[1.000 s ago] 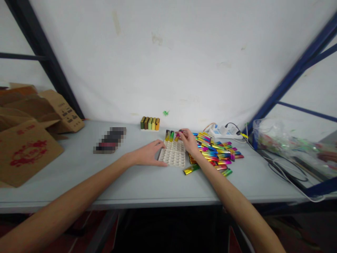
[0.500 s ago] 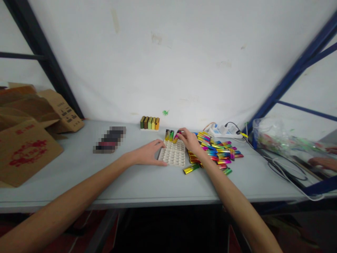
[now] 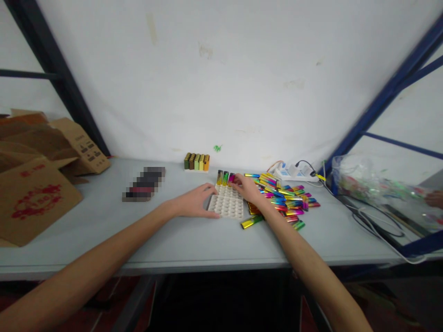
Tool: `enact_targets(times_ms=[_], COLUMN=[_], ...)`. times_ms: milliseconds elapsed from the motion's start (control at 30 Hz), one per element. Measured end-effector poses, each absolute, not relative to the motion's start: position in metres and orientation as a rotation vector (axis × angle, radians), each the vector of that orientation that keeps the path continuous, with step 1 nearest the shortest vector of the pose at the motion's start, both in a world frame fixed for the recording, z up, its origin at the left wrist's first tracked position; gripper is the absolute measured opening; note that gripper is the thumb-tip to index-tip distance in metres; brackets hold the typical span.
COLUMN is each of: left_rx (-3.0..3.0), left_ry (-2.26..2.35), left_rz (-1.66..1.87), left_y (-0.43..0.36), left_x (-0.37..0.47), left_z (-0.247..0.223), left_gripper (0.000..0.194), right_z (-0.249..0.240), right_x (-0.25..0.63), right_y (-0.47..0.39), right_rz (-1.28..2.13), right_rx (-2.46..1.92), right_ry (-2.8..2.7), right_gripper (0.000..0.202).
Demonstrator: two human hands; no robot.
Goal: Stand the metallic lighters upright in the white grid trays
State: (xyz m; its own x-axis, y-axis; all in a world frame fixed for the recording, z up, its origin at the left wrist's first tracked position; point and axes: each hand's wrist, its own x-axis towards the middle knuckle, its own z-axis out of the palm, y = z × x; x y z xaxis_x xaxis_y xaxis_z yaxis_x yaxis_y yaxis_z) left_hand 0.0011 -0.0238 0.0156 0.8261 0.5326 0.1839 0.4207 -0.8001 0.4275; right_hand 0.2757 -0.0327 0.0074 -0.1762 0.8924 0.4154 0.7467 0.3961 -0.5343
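Note:
A white tray [image 3: 226, 205] with rows of round holes lies on the table. My left hand [image 3: 195, 201] grips its left side, fingers at the far part and thumb along the near edge. Two shiny lighters, one yellow [image 3: 219, 177] and one green [image 3: 225, 178], stand upright at the tray's far end. Beside them, my right hand [image 3: 245, 188] has its fingers closed on a pink-purple lighter [image 3: 231, 178], which is also upright. A heap of metallic coloured lighters [image 3: 289, 200] lies right of the tray, partly behind my right forearm.
A block of upright lighters [image 3: 197, 162] stands by the wall. Cardboard boxes [image 3: 41, 198] sit at the left, near a pixelated dark object [image 3: 144, 184]. At the right are a power strip [image 3: 294, 172], cables, a blue frame [image 3: 372, 113] and another person's hand [image 3: 434, 198].
The pink-purple lighter went from tilted to upright at the tray's far end, with my right hand lowered beside it. My left hand stayed put. The other person's hand moved.

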Motion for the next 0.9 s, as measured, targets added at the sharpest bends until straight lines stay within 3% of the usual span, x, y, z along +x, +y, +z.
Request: enact_targets(times_ms=[433, 667, 900], left_rx=[2.614, 2.616, 2.617], left_ry=[0.701, 0.706, 0.722], left_rz=[0.456, 0.437, 0.436], left_y=[-0.024, -0.024, -0.023], left_x=[0.001, 0.001, 0.0], left_z=[0.017, 0.016, 0.015], left_gripper=[0.076, 0.077, 0.081], right_z=[0.028, 0.014, 0.003], right_x=[0.319, 0.369, 0.37], right_y=[-0.032, -0.024, -0.017], right_rz=[0.011, -0.243, -0.165], right_rx=[-1.447, -1.803, -1.935], right_ry=[-2.025, -1.954, -2.13], right_gripper=[0.02, 0.043, 0.038])
